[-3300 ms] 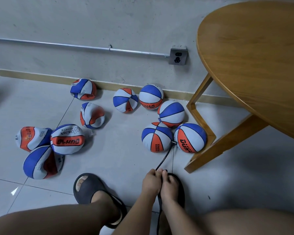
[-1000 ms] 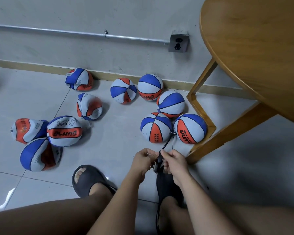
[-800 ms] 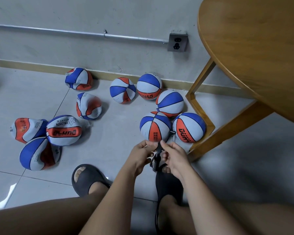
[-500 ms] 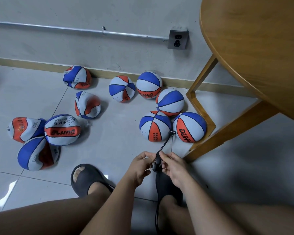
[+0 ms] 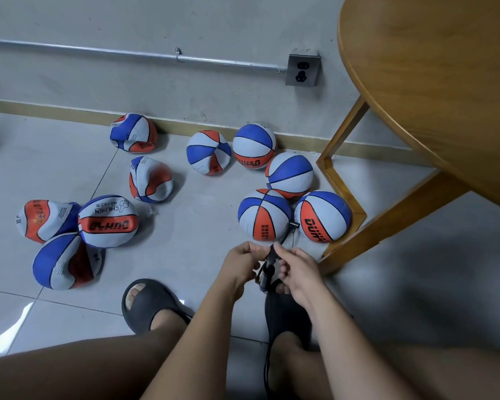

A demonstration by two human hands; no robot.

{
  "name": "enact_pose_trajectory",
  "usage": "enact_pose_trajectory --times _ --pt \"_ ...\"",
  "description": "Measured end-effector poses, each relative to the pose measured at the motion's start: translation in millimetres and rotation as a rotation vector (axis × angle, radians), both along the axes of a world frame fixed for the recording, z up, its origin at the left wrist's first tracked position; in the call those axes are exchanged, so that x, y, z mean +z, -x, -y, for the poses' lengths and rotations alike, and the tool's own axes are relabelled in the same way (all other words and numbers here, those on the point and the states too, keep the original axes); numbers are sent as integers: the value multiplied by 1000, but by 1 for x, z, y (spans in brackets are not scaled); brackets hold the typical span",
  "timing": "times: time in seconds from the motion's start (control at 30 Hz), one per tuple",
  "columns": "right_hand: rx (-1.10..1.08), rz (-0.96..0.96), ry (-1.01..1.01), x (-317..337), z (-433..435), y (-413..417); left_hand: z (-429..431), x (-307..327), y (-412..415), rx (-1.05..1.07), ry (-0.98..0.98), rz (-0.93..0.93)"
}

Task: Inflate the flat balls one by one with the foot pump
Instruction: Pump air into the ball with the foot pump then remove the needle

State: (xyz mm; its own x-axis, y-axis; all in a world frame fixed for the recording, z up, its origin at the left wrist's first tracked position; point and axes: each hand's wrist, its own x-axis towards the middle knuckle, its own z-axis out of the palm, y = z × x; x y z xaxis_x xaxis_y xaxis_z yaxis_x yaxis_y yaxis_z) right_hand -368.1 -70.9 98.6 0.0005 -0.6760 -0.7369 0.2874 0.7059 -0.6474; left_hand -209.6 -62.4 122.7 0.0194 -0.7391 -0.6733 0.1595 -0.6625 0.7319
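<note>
Two hands on the pump (image 5: 267, 274): our left hand (image 5: 243, 262) and right hand (image 5: 298, 271) curl their fingers round its handle, with the right slipper (image 5: 286, 313) on its base. The hose (image 5: 285, 237) is plugged into the nearest ball (image 5: 263, 216), which looks round. Five crumpled balls (image 5: 109, 220) to the left are yet to do (roughly half). Three round balls (image 5: 289, 176) nearer the wall (image 5: 185, 90) look full.

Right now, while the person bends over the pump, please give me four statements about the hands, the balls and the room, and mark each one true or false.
1. The left hand and right hand both grip the pump. True.
2. The ball nearest the hands looks round. True.
3. The person is barefoot. False: both feet wear dark slippers.
4. A plug sits in the wall socket. False: the outlet has nothing plugged in.
</note>
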Motion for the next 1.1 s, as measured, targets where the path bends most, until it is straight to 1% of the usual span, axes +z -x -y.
enact_pose_trajectory --times 0.13,0.27,0.37,0.47,0.57,0.8,0.9,1.0,1.1 --pt "-34 212 64 32 18 0 19 20 -12 -24 57 -206" --pt "-55 291 29 24 9 -2 8 8 -5 16 57 -328" --pt "-55 271 0 13 3 0 -3 -7 2 63 25 -369" --pt "-24 200 -42 0 -4 5 -10 -19 2 62 -26 -358" --pt "28 123 -61 -14 -14 5 -16 -27 0 50 -65 -284" --pt "169 -181 -17 -32 -30 3 -29 -45 4 31 -90 53" --pt "207 -247 -13 -36 -35 2 -32 -50 8 31 -80 136" --pt "162 -250 8 -32 -33 -2 -31 -44 10 48 -81 112" --pt "101 -177 65 -13 -20 -7 -20 -24 7 90 -59 -54"
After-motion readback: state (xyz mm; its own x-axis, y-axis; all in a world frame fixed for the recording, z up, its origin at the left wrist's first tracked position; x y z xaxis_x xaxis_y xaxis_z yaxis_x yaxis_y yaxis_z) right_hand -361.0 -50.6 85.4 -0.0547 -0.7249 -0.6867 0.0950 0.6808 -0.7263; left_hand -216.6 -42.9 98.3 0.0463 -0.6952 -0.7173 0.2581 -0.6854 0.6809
